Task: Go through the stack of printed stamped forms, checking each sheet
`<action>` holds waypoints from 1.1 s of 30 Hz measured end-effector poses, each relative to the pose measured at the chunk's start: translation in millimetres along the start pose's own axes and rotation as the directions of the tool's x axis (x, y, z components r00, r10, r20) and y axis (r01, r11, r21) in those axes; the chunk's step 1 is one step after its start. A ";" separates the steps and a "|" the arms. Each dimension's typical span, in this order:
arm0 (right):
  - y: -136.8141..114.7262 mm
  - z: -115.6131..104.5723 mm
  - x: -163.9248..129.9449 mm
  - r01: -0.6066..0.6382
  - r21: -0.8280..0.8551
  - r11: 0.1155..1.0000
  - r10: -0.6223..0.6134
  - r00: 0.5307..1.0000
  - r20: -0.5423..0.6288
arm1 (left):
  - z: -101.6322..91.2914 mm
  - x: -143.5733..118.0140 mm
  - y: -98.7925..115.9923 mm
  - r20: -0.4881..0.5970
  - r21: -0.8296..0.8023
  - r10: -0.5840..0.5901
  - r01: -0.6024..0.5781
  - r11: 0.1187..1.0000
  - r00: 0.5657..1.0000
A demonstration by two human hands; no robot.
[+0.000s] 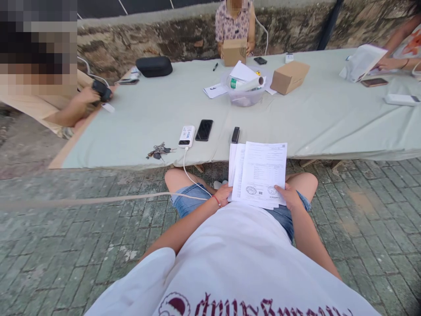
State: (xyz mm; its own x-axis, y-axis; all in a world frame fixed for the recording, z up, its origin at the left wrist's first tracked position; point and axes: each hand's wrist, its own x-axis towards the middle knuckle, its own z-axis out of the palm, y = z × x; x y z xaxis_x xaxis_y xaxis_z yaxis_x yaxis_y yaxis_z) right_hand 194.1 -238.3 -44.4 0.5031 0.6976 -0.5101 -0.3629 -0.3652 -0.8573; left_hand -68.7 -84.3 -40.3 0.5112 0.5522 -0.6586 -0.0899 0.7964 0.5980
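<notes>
Two hands on one stack of papers (259, 173), centre of the frame, just below the table (138, 131) edge and over the person's lap. Left hand (223, 194) pinches the lower left corner, fingers closed on the sheets. Right hand (290, 196) clamps the lower right corner, thumb on top of the front page. Stack stands nearly upright, fanned slightly at the left so several page edges show.

Handling, my read: light, thin, floppy. Unsupported top half will likely bend or flutter if held by one corner only. Sheets can slide against each other, so the fan may spread. Best hold is what's shown: both bottom corners, thumbs on front, fingers behind. Edges crease easily; no hard squeeze needed.

Nearby on the table, just above the stack: black phone (204, 130), white power bank (187, 136) with a cable running down toward the lap, small dark device (235, 134), keys (159, 151) further left. Mid-frame top: clear tub (245, 94) with rolled paper, cardboard box (289, 77). Other people's hands at upper left, top centre and upper right, well apart from the stack.
</notes>
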 end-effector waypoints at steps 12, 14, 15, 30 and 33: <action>-15.3 -56.1 4.6 0.133 0.113 0.985 -0.100 0.960 -0.261 | -11.9 6.2 -1.5 -0.008 -0.036 -0.001 0.001 0.999 1.000; -17.2 -52.6 0.2 0.120 0.103 0.987 -0.097 0.975 -0.200 | -10.4 4.7 -0.2 0.025 -0.060 0.001 0.000 0.998 1.000; -18.1 -48.9 -1.6 0.110 0.090 0.990 -0.094 0.981 -0.168 | -9.6 4.0 0.4 0.039 -0.066 0.002 0.001 0.998 0.999; -20.9 16.6 -11.0 0.104 -0.003 0.995 -0.104 0.994 -0.033 | -1.5 -1.9 1.5 0.114 -0.064 0.058 -0.051 0.997 0.992; -23.8 11.9 -8.4 0.139 -0.075 0.987 -0.150 0.977 -0.155 | -4.3 0.1 0.6 0.089 -0.074 0.054 -0.047 0.996 0.995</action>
State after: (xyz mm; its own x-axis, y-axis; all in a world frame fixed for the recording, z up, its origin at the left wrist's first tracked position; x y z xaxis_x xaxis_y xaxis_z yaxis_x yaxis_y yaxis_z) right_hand 189.1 -228.2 -18.9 0.6670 0.6405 -0.3807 -0.2295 -0.3096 -0.9228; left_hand -72.4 -82.7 -42.0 0.5800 0.5699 -0.5821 -0.1766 0.7855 0.5931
